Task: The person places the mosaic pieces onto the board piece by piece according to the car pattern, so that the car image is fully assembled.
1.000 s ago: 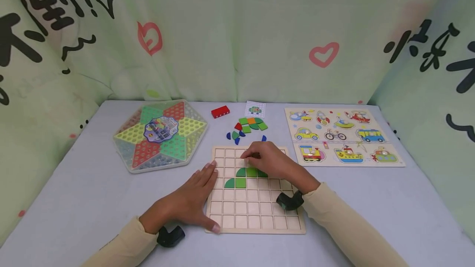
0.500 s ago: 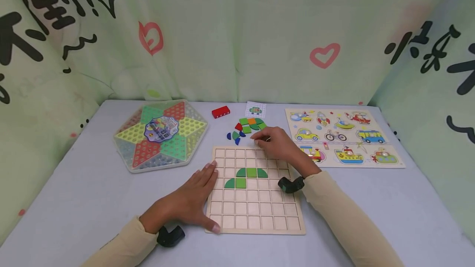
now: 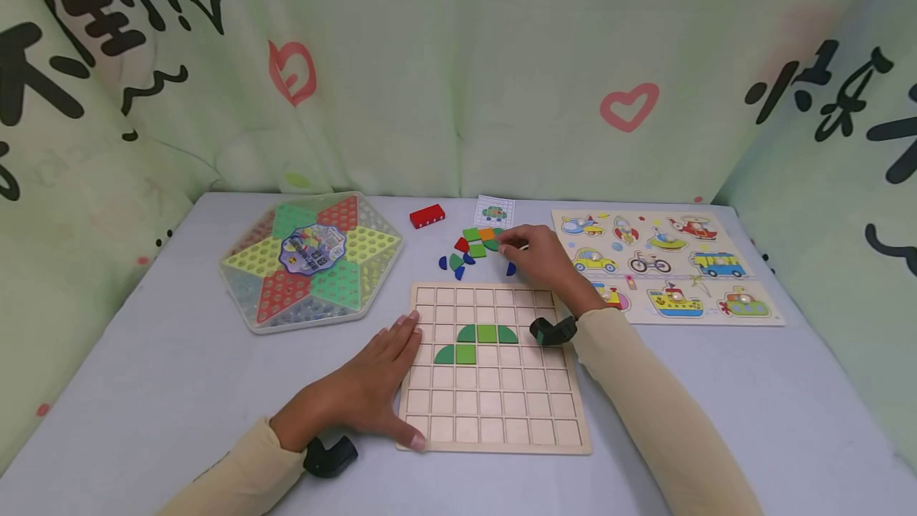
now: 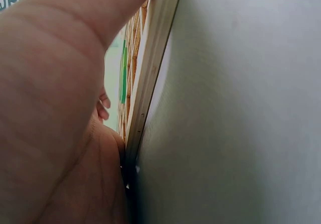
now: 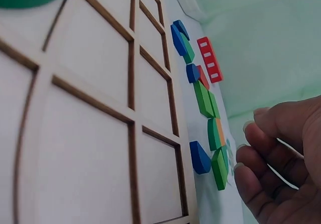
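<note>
The wooden grid board (image 3: 501, 404) lies flat on the table. My left hand (image 3: 365, 385) rests against its left edge, fingers straight, thumb at the near corner. On the board are green quarter-round pieces (image 3: 444, 354) and light green squares (image 3: 466, 354) in two rows. Beyond the far edge, my right hand (image 3: 539, 257) hovers at loose pieces, its fingers loosely bent. In the right wrist view, nothing shows between the fingertips (image 5: 241, 166); a light green square (image 5: 219, 170) and an orange piece (image 5: 219, 132) lie near them. The hand partly hides the pile in the head view.
A picture card (image 3: 494, 212) and a red block (image 3: 427, 216) lie at the back. Blue pieces (image 3: 459, 271) sit beyond the board. A hexagonal marble-game box (image 3: 337, 293) stands left, a vehicle puzzle board (image 3: 673, 265) right. Curtains (image 3: 458, 78) enclose the table's back and sides.
My right hand has moved from over the board, away from me and slightly right, to the loose pieces, uncovering the upper green row. My left hand stays put.
</note>
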Available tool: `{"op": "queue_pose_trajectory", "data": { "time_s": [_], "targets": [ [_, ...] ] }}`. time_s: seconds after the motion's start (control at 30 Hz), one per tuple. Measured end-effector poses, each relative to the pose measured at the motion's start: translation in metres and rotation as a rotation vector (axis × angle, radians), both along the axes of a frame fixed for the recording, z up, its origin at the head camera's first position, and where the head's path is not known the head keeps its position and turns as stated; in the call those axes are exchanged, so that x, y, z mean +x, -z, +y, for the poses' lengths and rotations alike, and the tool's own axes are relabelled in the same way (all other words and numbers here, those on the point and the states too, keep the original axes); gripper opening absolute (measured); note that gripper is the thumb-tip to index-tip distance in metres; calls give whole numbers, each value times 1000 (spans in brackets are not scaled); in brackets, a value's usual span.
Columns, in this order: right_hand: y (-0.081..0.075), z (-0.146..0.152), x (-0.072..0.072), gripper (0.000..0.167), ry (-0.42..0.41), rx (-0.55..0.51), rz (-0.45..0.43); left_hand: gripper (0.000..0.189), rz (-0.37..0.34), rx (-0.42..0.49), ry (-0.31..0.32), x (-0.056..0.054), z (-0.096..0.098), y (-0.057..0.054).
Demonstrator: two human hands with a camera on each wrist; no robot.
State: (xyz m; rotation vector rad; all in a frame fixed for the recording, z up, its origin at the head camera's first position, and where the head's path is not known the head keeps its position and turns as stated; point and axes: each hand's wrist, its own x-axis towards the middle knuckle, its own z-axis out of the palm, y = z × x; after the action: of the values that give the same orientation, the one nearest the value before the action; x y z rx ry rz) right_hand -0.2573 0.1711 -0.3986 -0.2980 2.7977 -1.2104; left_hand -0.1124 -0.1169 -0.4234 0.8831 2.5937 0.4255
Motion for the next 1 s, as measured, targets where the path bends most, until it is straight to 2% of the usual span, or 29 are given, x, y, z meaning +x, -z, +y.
{"op": "queue_pose_trajectory", "data": {
  "time_s": [0.3, 0.67, 1.0],
  "targets": [
    [3, -3, -19, 24, 87, 0, -49, 138, 1, -8, -2, 1, 0, 0],
    [6, -6, -34, 27, 42, -10, -50, 138, -8, -12, 2, 0, 0, 0],
    [12, -14, -46, 29, -7, 37, -51, 138, -19, -11, -1, 0, 0, -1]
  ]
}}
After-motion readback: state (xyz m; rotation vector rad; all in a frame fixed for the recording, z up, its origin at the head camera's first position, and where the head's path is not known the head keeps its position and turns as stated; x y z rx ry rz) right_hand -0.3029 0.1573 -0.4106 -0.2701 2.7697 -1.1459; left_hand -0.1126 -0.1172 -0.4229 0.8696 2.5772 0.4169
